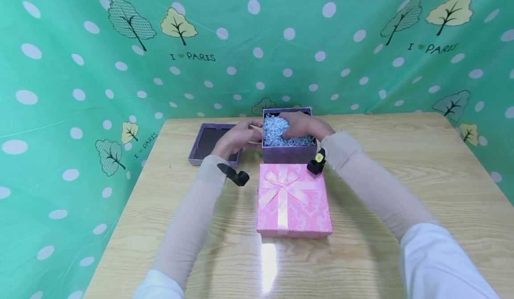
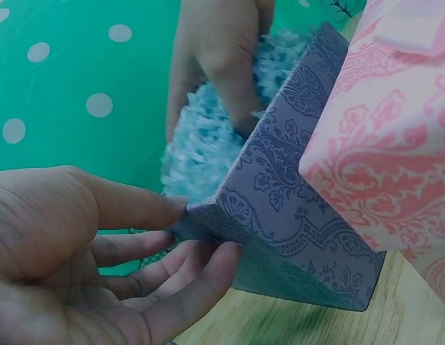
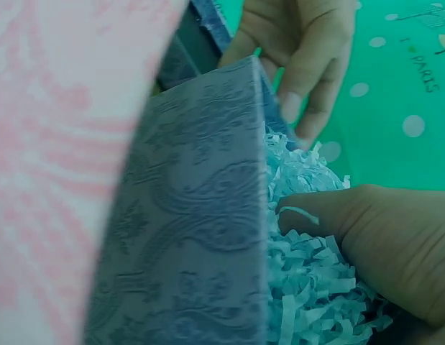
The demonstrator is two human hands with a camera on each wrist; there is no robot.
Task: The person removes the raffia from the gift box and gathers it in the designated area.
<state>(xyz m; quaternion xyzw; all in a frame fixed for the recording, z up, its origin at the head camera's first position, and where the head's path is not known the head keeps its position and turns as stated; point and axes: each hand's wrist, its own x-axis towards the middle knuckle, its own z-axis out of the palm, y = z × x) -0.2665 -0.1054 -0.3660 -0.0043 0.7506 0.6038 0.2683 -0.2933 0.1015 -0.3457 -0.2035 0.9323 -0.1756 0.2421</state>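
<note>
A purple patterned gift box (image 1: pixel 290 154), lidless, stands at the table's far edge and is filled with pale blue shredded paper (image 1: pixel 274 131). My right hand (image 1: pixel 299 124) reaches into it from the right. Its thumb and fingers sink into the paper around a clump, as the right wrist view shows the thumb (image 3: pixel 330 215) in the shreds; the other fingertips are hidden. My left hand (image 1: pixel 241 136) is at the box's left side, its thumb (image 2: pixel 147 205) at the rim and its extended fingers touching the outer wall.
A pink gift box (image 1: pixel 295 207) with a ribbon bow stands directly in front of the purple box. To the left lies an upturned purple lid (image 1: pixel 201 149), partly behind my left hand. A green dotted curtain (image 1: pixel 257 44) hangs behind the wooden table (image 1: pixel 401 165).
</note>
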